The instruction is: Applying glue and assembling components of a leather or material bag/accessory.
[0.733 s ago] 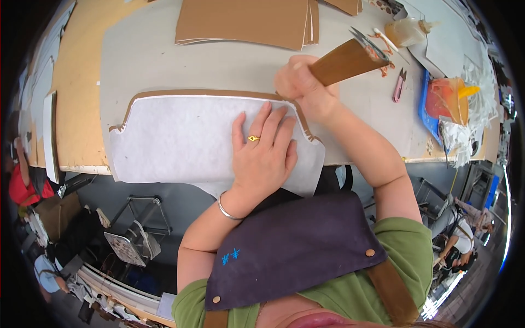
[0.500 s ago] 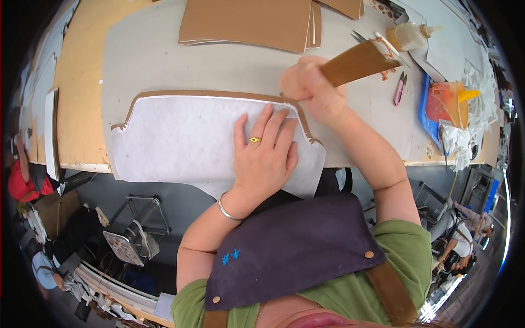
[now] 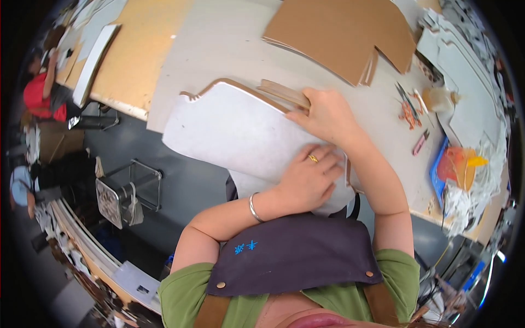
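Observation:
A white-backed sheet (image 3: 219,128) with a folded brown border along its far side lies on the table's near edge, part of it hanging over toward my apron. My left hand (image 3: 311,179), a ring on one finger, rests on the sheet with its fingers apart and bent. My right hand (image 3: 328,116) is closed round a flat brown wooden-looking strip (image 3: 284,94). That strip lies low along the far brown border, pointing left; whether it presses on the border I cannot tell. My right forearm covers part of the sheet's right end.
Brown sheets (image 3: 333,38) are stacked at the far side. Toward the right are scissors (image 3: 406,98), pink thread snips (image 3: 420,142), a glue bottle (image 3: 441,101) and a red-orange cup (image 3: 456,164) in a blue tray (image 3: 436,167). A metal stool (image 3: 128,191) stands left on the floor.
The view has turned, so the table appears tilted. My right hand has brought the brown strip from raised, pointing right, down to the far border, pointing left. My left hand stays on the sheet.

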`<act>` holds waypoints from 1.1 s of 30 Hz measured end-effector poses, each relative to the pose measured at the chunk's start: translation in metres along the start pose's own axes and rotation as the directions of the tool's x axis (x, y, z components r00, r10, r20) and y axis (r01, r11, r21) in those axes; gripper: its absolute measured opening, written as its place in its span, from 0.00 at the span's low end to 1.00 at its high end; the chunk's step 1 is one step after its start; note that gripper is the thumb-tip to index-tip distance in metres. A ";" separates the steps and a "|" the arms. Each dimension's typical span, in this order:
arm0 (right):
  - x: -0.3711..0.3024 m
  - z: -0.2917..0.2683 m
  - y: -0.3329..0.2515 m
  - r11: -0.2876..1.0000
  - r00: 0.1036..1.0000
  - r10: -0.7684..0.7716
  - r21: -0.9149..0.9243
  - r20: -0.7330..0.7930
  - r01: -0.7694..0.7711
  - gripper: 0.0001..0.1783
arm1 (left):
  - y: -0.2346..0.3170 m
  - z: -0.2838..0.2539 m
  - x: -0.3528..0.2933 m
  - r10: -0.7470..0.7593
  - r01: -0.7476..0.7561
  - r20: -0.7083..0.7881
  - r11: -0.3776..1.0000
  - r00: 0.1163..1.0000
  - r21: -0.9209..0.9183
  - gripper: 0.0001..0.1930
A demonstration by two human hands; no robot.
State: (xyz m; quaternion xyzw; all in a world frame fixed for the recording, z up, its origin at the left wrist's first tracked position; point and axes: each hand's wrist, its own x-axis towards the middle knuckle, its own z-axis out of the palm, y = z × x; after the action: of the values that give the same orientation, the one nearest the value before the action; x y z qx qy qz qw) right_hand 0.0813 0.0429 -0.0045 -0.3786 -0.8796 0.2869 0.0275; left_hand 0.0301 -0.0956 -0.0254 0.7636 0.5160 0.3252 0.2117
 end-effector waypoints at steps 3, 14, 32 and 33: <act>-0.017 0.003 0.010 0.991 0.992 0.098 0.081 0.077 -0.105 0.17 | -0.002 -0.018 -0.017 -0.125 0.109 -0.091 0.980 0.988 -0.165 0.12; -0.130 -0.011 0.036 0.976 0.964 0.165 0.103 0.207 -0.190 0.13 | -0.042 -0.028 0.005 -0.081 0.120 -0.174 0.967 0.981 0.223 0.16; -0.012 -0.019 0.049 0.076 0.910 0.034 0.909 -0.413 0.409 0.26 | -0.028 -0.011 0.018 -0.101 0.130 -0.106 0.941 0.989 0.312 0.18; -0.009 -0.018 0.050 0.077 0.912 0.016 0.910 -0.411 0.408 0.26 | -0.028 -0.012 0.018 -0.110 0.137 -0.102 0.940 0.989 0.313 0.18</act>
State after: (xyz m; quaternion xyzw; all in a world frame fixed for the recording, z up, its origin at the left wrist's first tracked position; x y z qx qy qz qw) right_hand 0.1251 0.0724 -0.0141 -0.1783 -0.4866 0.7265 0.4512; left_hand 0.0080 -0.0680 -0.0306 0.7396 0.6173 0.2550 0.0836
